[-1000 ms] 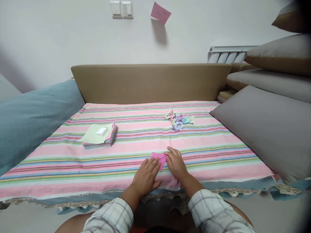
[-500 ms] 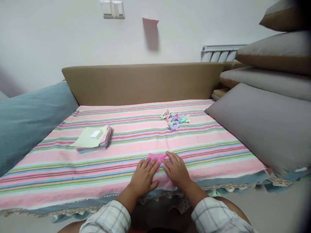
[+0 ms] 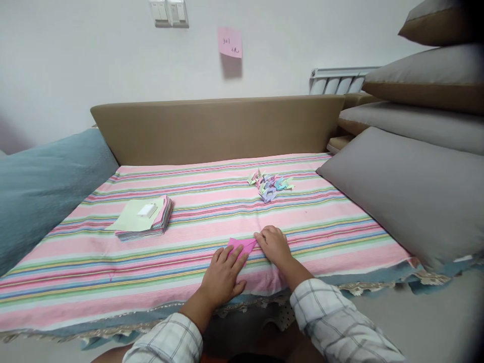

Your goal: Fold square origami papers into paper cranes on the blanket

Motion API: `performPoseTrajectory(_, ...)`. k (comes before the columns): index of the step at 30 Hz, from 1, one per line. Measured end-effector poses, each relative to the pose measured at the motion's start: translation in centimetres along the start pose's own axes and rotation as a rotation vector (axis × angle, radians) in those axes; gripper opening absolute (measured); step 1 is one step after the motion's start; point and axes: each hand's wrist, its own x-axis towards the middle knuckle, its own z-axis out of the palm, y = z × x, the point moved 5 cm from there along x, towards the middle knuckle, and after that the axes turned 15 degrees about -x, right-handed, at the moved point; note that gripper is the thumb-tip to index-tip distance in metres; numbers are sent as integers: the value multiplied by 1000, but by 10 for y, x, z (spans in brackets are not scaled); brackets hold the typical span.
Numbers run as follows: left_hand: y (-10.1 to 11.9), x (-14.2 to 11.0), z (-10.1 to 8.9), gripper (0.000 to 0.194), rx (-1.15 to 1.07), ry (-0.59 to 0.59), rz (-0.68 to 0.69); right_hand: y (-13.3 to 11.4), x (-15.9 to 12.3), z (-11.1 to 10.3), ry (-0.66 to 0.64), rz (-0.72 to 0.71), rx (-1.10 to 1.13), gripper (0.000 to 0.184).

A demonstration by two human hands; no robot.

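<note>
A bright pink folded sheet of origami paper (image 3: 245, 244) lies on the striped cloth near its front edge. My left hand (image 3: 226, 272) rests flat on the paper's left and lower part, fingers spread, hiding some of it. At the paper's pointed right corner is my right hand (image 3: 274, 246), its fingers curled in and the thumb side pinching the tip. Farther back sits a small heap of folded paper figures (image 3: 269, 185) in green, pink, purple and blue.
To the left stands a stack of coloured paper (image 3: 162, 222) with a small white block (image 3: 147, 210) on top. Grey cushions (image 3: 408, 186) pile up at the right, and a blue cushion (image 3: 56, 176) leans at the left. A brown backrest (image 3: 219, 131) runs along the wall.
My right hand has gone from flat, spread fingers to a curled pinch at the paper's right corner. My left hand stays on the paper. The wall note has flapped down.
</note>
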Motion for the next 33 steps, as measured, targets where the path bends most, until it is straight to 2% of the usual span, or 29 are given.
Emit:
performPoseTrajectory(3,0,-1,0,65,16,4,4,-3,6,4,-74,7,-74,34)
performPoseTrajectory(13,3,1,-2,65,-1,-25,-12,-2,13,12,-160,-4,-197,33)
performPoseTrajectory(17,9,9,-13,67,9,-44,-1,-1,15,13,-150,-20,-200,33)
performPoseTrajectory(20,14,19,-17,63,24,-59,62,-1,14,12,-113,-27,-189,34)
performPoseTrajectory(25,11,24,-6,56,-22,-36,107,0,14,11,-93,-39,-170,32)
performPoseTrajectory(33,4,18,7,74,-54,-68,94,0,15,13,-104,-34,-180,33)
